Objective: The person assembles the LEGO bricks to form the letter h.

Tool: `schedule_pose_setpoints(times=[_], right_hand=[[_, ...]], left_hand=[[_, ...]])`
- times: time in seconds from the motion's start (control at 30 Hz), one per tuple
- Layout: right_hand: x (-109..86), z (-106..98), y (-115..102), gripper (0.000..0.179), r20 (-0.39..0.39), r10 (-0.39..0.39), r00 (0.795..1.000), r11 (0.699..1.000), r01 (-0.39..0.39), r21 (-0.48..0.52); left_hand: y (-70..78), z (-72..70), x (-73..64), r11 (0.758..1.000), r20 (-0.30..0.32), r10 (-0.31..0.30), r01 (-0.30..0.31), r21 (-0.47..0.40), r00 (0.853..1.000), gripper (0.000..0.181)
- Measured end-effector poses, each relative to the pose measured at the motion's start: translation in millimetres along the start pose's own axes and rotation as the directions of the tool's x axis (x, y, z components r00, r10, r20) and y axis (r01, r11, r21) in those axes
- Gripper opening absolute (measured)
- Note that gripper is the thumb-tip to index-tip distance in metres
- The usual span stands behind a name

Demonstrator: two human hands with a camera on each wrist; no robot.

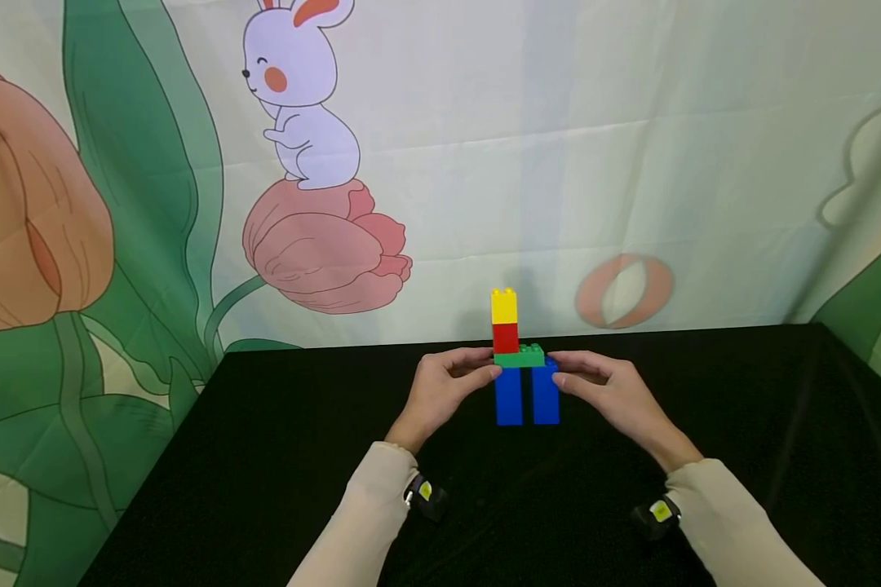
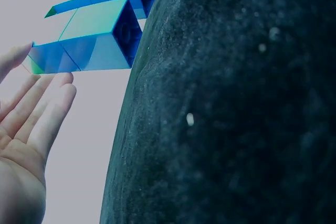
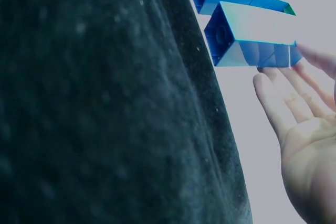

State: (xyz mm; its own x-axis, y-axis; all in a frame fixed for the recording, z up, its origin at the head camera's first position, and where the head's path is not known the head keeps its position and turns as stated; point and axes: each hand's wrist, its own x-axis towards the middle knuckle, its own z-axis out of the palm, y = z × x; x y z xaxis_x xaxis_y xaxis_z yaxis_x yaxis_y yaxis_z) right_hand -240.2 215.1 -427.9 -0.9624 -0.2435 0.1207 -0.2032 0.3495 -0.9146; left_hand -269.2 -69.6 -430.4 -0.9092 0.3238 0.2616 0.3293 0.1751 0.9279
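A toy brick structure stands upright between my hands. A yellow brick [image 1: 504, 307] tops a red brick [image 1: 506, 338] on the left end of a flat green brick [image 1: 510, 359]. Below hang a left blue column [image 1: 509, 399] and a right blue column [image 1: 546, 399], with a narrow gap between them. My left hand [image 1: 440, 390] pinches the left side near the green brick, thumb in front. My right hand [image 1: 624, 393] pinches the right column's upper part likewise. Both wrist views show hollow column undersides [image 2: 127, 35], raised off the table.
Black cloth covers the table [image 1: 279, 465]. Behind its far edge hangs a pale curtain [image 1: 470, 163] printed with a rabbit and large flowers. Each wrist wears a small black camera, the left camera [image 1: 429, 499] and the right camera [image 1: 657, 518].
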Motion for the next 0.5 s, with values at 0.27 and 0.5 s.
schedule_pose_setpoints(times=[0.27,0.5], right_hand=[[0.4,5.0,2.0,0.057,0.019,0.064,0.998,0.992,-0.066,0.112],[1.2,8.0,3.0,0.057,0.001,0.084,0.996,0.986,-0.084,0.146]], left_hand=[[-2.3,-1.6,-0.5,1.0,-0.014,-0.029,0.029,-0.001,0.999,0.035],[-4.7,-2.7,0.5,0.999,0.0,-0.048,0.048,0.008,0.999,0.037]])
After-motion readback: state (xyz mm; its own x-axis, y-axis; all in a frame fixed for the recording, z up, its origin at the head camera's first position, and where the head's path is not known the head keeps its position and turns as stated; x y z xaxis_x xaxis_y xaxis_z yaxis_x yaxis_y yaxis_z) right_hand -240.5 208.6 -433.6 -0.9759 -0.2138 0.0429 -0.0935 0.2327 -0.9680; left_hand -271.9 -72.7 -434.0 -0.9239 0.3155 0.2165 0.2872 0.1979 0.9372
